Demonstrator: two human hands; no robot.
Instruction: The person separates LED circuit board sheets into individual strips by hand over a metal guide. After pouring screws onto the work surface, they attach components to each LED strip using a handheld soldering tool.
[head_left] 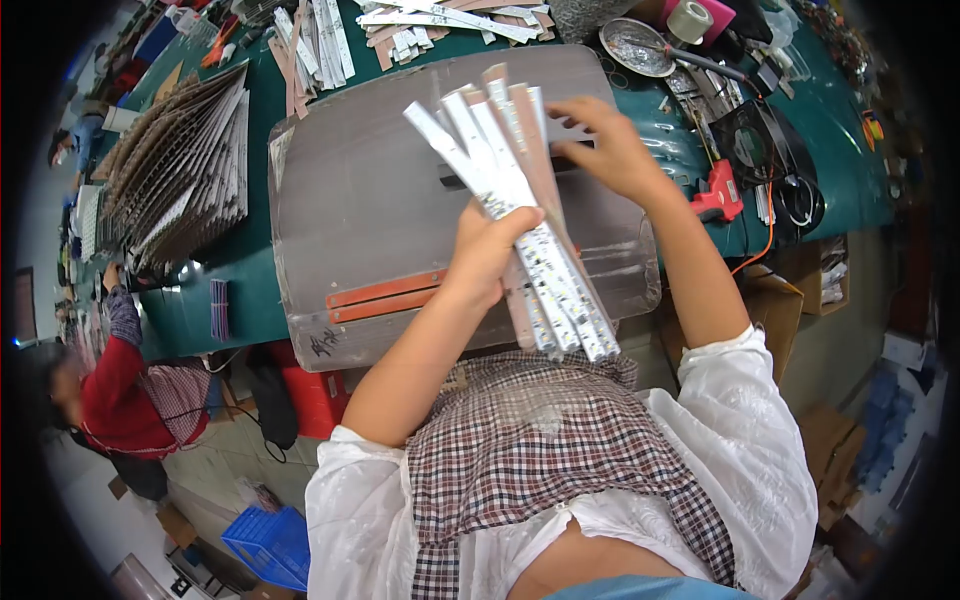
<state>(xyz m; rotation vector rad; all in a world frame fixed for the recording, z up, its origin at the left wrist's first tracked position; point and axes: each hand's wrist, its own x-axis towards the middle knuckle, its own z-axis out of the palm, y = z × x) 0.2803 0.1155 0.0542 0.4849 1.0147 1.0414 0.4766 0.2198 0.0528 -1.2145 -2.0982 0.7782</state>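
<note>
My left hand [485, 250] is wrapped round the middle of a fanned bundle of LED light strips [555, 275], narrow white and pinkish boards with small chips. The bundle stands tilted over a worn grey board [350, 190], its lower ends near my checked apron [540, 430]. Beside the upper ends of the strips is my right hand [610, 150], its fingers curved and apart with nothing visible in them. Part of the left palm and some strips in the bundle are hidden.
Loose strips [330, 45] and more [445, 20] lie at the back of the green table [255, 305]. Stacked panels [180, 170] stand left. A red glue gun [720, 190], metal dish [637, 48] and tape roll [690, 20] are right. A co-worker [130, 395] sits left.
</note>
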